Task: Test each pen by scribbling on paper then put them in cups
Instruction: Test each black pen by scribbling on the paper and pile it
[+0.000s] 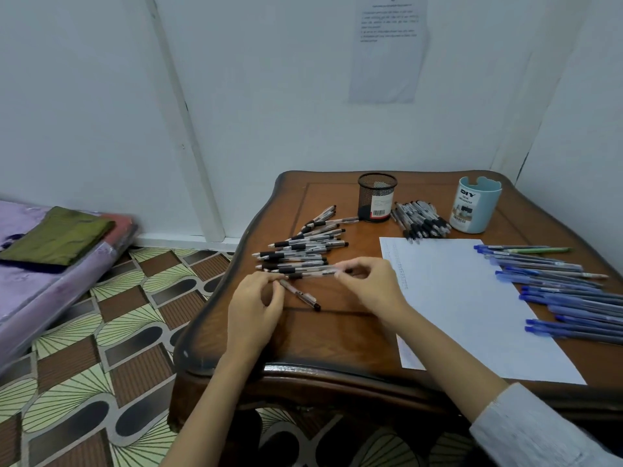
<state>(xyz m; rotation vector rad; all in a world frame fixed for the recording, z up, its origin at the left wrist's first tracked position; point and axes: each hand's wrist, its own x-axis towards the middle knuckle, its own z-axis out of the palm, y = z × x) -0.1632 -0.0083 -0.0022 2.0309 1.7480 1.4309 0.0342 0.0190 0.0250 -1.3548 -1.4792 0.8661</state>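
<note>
A pile of clear pens with black grips lies on the left part of the brown wooden table. My right hand pinches one such pen at its right end, at the pile's near edge. My left hand touches that pen's left end with curled fingers. Another black pen lies loose just below, next to my left hand. White paper with faint scribbles lies to the right. A black mesh cup and a light blue cup stand at the back.
A second bunch of black pens lies between the two cups. Several blue pens lie in a row along the paper's right side. A mattress with folded cloth sits on the patterned floor to the left.
</note>
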